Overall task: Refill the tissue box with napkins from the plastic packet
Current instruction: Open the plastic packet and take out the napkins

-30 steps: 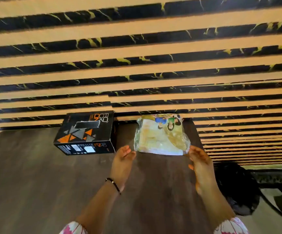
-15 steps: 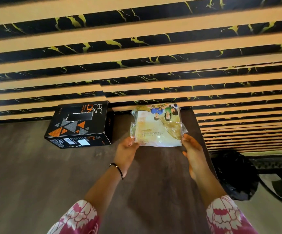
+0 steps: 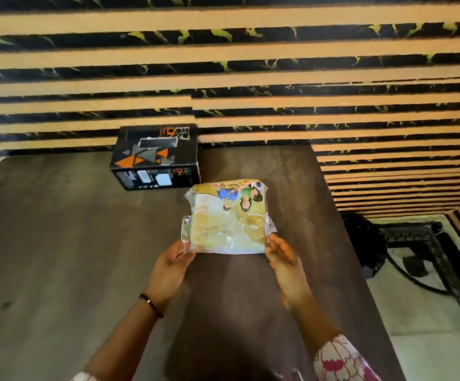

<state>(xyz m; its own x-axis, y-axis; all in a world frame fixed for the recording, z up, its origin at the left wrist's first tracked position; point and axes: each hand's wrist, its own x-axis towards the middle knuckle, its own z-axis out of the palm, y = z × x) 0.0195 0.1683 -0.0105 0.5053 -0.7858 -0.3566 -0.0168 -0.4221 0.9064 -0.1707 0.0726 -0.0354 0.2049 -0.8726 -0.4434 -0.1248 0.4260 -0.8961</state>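
Observation:
A clear plastic packet of napkins (image 3: pixel 227 220) with a printed yellow label is held between both hands above the dark wooden table (image 3: pixel 58 257). My left hand (image 3: pixel 169 266) grips its near left corner. Along the packet's near right edge my right hand (image 3: pixel 285 259) holds it with the fingers extended. The black tissue box (image 3: pixel 155 158) with orange and grey triangles stands behind and to the left of the packet, against the wall, its top slot showing.
A striped black-and-tan slatted wall (image 3: pixel 223 78) runs behind the table. The table's right edge drops to a pale floor where a dark bag (image 3: pixel 366 240) and a black metal stand (image 3: pixel 427 243) sit.
Both hands closed on the packet and drew it away from the wall, nearer to me. The tissue box stayed in place.

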